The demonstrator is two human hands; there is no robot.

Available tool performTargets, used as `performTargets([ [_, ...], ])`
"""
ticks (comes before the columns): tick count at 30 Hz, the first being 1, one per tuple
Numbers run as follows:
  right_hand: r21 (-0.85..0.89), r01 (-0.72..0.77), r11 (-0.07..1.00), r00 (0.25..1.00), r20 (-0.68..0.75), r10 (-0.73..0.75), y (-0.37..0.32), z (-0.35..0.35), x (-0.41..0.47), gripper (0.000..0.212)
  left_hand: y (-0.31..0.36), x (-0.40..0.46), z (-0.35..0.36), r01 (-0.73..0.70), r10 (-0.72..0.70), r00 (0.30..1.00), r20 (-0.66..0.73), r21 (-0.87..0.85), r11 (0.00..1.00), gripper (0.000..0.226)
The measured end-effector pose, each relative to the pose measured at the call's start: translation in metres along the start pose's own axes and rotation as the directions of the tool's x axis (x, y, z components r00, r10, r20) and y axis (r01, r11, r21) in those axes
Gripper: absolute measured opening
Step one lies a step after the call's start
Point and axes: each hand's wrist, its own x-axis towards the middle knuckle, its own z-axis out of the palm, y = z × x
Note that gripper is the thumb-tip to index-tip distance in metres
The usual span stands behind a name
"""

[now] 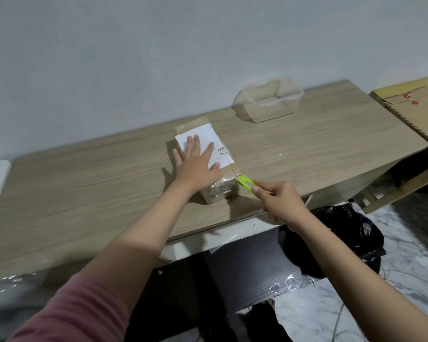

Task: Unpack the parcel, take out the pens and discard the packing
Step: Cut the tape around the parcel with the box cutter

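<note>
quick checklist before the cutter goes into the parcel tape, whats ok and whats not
1. Parcel flat on the table: ok.
2. Left hand pressing its top to steady it: ok.
3. Right hand gripping the green cutter: ok.
4. Cutter tip at the parcel's near right corner: ok.
5. Blade extended: cannot tell.
6. Left fingers clear of the cut line: cannot tell, they lie close to the right edge.
</note>
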Motion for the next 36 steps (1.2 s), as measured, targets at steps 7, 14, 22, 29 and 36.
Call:
performTargets([
  [7,-0.013,0.028,1.000,0.999,-0.021,-0.028,-0.008,0.006,0.006,0.027,-0.011,0.005,-0.004,-0.038,0.040,0.997,0.067,-0.034,0.999,0.061],
  [14,-0.085,0.032,0.996,0.999,-0.040,-0.036,-0.003,0.015,-0.001,0.026,-0.005,0.013,-0.008,0.007,-0.002,0.998,0.070,-0.058,0.998,0.064],
  [22,0.003,-0.026,1.000,0.994,-0.107,0.026,-0.011,0.026,0.005,0.028,-0.001,0.017,-0.012,0.039,-0.038,0.997,0.060,-0.018,0.999,0.067],
  [29,-0.017,0.012,1.000,0.993,-0.116,-0.014,-0.004,0.031,-0.004,0.025,0.003,0.022,-0.015,0.044,-0.045,0.997,0.062,0.016,0.999,0.068],
  [36,-0.027,0.016,1.000,0.992,-0.127,-0.019,-0.009,0.032,-0.005,0.024,0.005,0.020,-0.014,0.041,-0.042,0.999,0.030,0.015,0.999,0.066],
])
